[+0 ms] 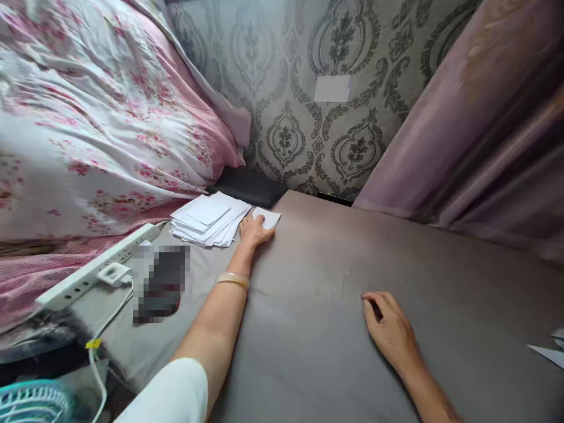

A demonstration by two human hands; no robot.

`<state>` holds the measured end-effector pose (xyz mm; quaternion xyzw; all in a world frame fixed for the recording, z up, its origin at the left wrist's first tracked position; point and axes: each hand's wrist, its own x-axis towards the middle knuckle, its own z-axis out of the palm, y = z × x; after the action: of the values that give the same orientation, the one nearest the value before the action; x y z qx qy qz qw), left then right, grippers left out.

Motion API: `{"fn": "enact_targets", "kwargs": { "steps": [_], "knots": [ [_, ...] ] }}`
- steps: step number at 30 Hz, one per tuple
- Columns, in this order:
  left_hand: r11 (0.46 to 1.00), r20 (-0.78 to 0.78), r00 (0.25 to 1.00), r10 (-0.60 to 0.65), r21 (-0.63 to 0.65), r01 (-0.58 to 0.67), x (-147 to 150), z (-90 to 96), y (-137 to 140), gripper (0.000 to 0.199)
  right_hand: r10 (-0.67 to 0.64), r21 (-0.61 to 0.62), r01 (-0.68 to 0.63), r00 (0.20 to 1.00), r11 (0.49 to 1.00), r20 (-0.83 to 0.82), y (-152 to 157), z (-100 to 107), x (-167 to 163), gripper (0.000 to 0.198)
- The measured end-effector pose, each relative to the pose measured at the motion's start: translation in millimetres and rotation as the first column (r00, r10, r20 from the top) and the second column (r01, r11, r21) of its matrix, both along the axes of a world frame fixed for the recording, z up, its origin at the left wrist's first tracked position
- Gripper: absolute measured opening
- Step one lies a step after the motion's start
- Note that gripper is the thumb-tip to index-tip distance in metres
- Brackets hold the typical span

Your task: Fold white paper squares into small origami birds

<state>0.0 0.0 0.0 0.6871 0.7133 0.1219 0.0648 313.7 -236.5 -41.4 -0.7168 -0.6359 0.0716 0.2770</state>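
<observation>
Paper (272, 218) at the middle of the frame, and the left hand (256, 230) is on it, fingers spread, though whether it grips I can't tell! Just left lies a bigger pile (209, 220). Lower right, the right hand (392, 332) is curled, thumb and fingertip together.

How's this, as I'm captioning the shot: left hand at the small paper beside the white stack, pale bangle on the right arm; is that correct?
Wrong side: the head view shows the pale bangle on the left arm. The left hand is at the small paper beside the white stack.
</observation>
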Motion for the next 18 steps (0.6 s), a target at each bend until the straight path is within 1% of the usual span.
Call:
{"fn": "enact_targets", "kwargs": {
  "steps": [5,8,13,16,18],
  "knots": [
    [0.993,-0.003,0.994,-0.106,-0.060,0.105,-4,6.0,-9,0.061,-0.023,0.046,0.023,1.000,0.999,-0.002,2,4,-6,0.025],
    [0.985,0.007,0.989,-0.147,-0.096,0.147,-11,8.1,-16,0.060,-0.043,0.040,0.043,0.999,0.998,-0.004,1,5,-9,0.024],
    [0.979,0.029,0.987,-0.158,-0.129,0.160,-16,10.0,-22,0.062,-0.065,0.007,0.065,0.998,0.998,-0.020,1,6,-10,0.023],
    [0.981,0.052,0.988,-0.145,-0.120,0.151,-17,11.6,-21,0.058,-0.077,-0.005,0.077,0.997,0.997,-0.028,1,7,-11,0.024],
    [0.979,0.095,0.982,-0.162,-0.107,0.172,-19,13.5,-19,0.054,-0.076,-0.001,0.076,0.997,0.997,-0.026,1,7,-11,0.024]
  ]
}}
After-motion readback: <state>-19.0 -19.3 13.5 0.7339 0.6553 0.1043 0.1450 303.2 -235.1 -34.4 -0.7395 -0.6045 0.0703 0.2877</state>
